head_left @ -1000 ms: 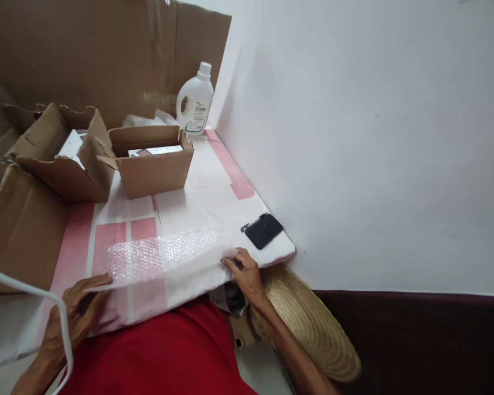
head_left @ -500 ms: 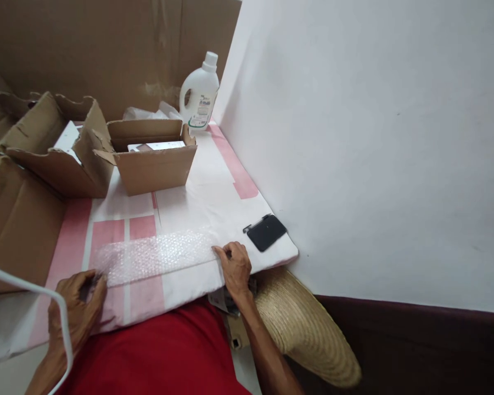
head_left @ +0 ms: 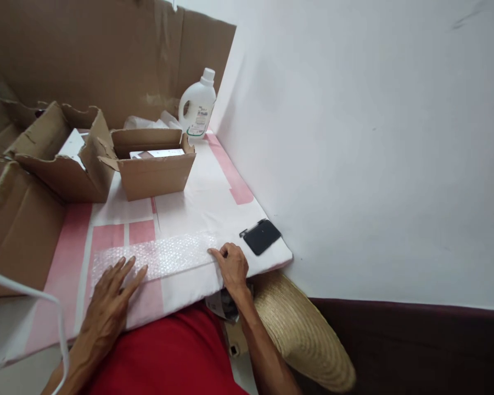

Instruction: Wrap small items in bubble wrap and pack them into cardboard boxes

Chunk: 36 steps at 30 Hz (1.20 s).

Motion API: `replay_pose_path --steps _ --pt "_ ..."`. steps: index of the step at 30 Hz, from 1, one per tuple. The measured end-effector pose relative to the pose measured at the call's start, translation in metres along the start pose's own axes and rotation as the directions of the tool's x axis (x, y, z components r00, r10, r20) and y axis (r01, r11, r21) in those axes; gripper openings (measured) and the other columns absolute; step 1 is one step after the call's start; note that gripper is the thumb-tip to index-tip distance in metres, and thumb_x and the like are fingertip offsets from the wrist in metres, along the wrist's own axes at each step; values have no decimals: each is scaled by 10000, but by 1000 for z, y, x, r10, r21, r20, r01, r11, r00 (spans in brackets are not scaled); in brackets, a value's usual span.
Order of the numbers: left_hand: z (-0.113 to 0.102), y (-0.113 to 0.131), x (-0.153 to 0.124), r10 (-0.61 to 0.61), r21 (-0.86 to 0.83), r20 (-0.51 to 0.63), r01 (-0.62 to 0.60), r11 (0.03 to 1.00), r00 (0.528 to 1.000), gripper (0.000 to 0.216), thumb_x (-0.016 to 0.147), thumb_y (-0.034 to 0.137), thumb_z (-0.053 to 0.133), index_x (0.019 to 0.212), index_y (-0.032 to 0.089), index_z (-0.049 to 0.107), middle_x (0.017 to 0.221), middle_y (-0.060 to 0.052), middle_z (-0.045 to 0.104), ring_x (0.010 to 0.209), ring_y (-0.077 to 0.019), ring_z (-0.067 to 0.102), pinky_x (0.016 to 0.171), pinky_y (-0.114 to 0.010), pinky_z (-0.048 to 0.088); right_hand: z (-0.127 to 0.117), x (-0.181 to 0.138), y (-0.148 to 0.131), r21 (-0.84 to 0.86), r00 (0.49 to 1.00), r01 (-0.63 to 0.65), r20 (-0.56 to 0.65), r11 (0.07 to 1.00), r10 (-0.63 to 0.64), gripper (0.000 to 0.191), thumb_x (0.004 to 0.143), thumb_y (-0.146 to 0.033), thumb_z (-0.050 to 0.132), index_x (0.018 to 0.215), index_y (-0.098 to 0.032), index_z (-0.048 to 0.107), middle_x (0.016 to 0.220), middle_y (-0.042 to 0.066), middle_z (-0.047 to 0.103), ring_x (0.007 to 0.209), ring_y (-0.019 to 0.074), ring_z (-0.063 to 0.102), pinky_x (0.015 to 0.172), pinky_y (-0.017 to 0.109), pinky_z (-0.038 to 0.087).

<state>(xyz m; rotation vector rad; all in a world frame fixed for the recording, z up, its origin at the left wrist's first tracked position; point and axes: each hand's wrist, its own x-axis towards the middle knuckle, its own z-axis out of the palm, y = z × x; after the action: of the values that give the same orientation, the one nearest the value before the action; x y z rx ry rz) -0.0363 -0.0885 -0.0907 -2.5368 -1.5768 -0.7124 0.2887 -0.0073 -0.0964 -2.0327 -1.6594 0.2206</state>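
Observation:
A strip of clear bubble wrap (head_left: 173, 257) lies flat along the front of the cloth-covered table. My left hand (head_left: 111, 296) rests over its left part, fingers spread and pressing lightly on it, so it is open. At the strip's right end is my right hand (head_left: 233, 267), its fingers curled and the thumb stretched along the wrap, closed on that end. The undersides of the right fingers are hidden. A black phone-like flat object (head_left: 262, 237) with a small bracket at its edge lies just right of this hand.
Several open cardboard boxes (head_left: 156, 176) stand at the left and back, some holding white packs. A white jug (head_left: 200, 107) is by the tall cardboard sheet (head_left: 99, 55). The wall (head_left: 354, 164) bounds the right. A white cable (head_left: 33, 293) crosses the lower left; a straw hat (head_left: 300, 329) is below the edge.
My left hand has moved from the strip's left end rightward onto the wrap, its curled fingers now spread out. My right hand stays at the right end. The view has tilted slightly.

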Motion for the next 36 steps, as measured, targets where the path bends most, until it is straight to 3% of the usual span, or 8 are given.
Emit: replay_pose_path --steps 6,10,13,15,17,21,26,36 --pt "16 7 -10 41 36 76 -44 998 996 640 930 274 533 1550 316 381 1567 -163 429 1531 -393 244 1190 -633 252 -3 2 1 -3 1000 19 -24 1000 -19 408 940 -462 654 651 -235 476 706 3 572 752 211 540 695 314 389" --pt "17 9 -11 58 41 49 -60 997 997 583 925 312 556 1503 301 473 1587 -177 401 1535 -415 219 1191 -650 222 -3 -21 -20 32 955 136 -269 990 -122 236 1041 -352 483 977 -171 620 957 101 664 909 240 600 830 364 471" --pt "21 5 -14 51 18 46 -52 998 998 586 914 304 568 1495 299 487 1616 -164 366 1538 -409 217 1206 -649 188 9 -56 -56 44 863 455 -270 890 -427 299 1057 -312 433 1213 -123 604 1145 142 693 1112 249 597 995 387 459" --pt "25 1 -16 69 -5 37 -69 998 997 602 903 281 567 1498 301 481 1640 -149 332 1546 -399 199 1220 -642 159 19 -78 -80 91 716 698 -109 710 -690 443 1050 -410 433 1347 -105 552 1332 144 651 1295 260 531 1110 402 410" --pt "27 -1 -18 85 -28 38 -84 996 996 621 897 267 559 1509 306 464 1653 -134 312 1553 -386 185 1230 -631 141 25 -91 -93 100 616 779 61 619 -786 614 1034 -522 428 1468 -89 456 1506 135 534 1440 274 407 1198 433 334" --pt "23 3 -14 23 -37 38 -22 999 999 604 917 294 558 1511 337 455 1632 -125 356 1545 -378 217 1221 -636 165 17 -88 -68 2 721 666 254 746 -645 838 1005 -623 424 1590 -48 247 1646 166 308 1541 303 243 1240 496 265" --pt "19 9 -10 18 -46 49 -15 999 999 604 926 303 568 1517 336 445 1618 -143 375 1539 -392 228 1208 -653 176 0 -81 -20 -156 877 454 255 877 -408 955 968 -679 447 1621 -54 139 1667 199 205 1556 331 195 1221 535 277" --pt "15 9 -8 38 30 61 -40 999 997 542 929 320 567 1468 311 521 1559 -156 449 1515 -387 283 1202 -616 228 5 -81 -21 -192 923 381 133 904 -361 738 1023 -581 422 1550 -68 378 1573 207 429 1453 345 410 1136 533 366"
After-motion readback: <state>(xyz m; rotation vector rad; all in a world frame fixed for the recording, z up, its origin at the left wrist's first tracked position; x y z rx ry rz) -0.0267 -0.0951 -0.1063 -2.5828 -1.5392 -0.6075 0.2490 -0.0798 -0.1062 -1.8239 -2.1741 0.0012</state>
